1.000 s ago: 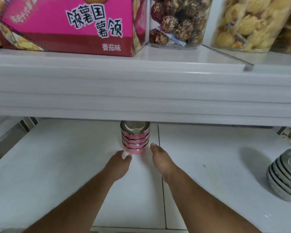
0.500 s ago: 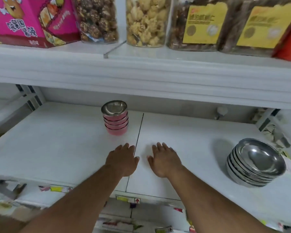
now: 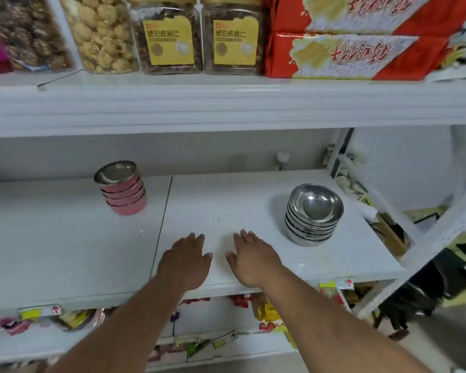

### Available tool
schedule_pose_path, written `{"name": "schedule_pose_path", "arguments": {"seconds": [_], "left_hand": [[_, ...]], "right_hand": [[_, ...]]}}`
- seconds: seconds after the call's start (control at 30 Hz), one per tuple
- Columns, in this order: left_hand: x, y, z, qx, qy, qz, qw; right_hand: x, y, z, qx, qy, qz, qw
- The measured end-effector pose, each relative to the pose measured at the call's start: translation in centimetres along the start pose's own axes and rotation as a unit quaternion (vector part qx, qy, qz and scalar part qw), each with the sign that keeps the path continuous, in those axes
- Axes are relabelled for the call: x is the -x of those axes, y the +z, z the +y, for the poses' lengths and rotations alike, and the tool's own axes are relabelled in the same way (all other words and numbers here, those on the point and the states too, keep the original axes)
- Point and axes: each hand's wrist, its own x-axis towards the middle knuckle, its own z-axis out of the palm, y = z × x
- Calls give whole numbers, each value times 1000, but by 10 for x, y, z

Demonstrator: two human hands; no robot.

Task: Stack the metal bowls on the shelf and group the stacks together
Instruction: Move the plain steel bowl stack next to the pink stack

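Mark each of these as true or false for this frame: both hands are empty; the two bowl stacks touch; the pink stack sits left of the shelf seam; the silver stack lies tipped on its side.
1. Both hands are empty. True: the left hand and right hand are open, holding nothing.
2. The two stacks touch. False: the pink bowl stack and silver bowl stack stand far apart.
3. The pink stack sits left of the shelf seam. True.
4. The silver stack lies tipped over. False: it stands upright on the shelf.
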Motion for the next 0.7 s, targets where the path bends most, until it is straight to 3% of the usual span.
{"name": "schedule_pose_path", "arguments": {"seconds": [0.47, 0.7], "left_hand": [[29, 47, 116, 50, 71, -10, 996], [-7, 54, 184, 80, 42, -5, 996]], "right_hand": [[91, 0, 124, -36, 78, 32, 996], [86, -7, 213, -70, 87, 40, 993]]}}
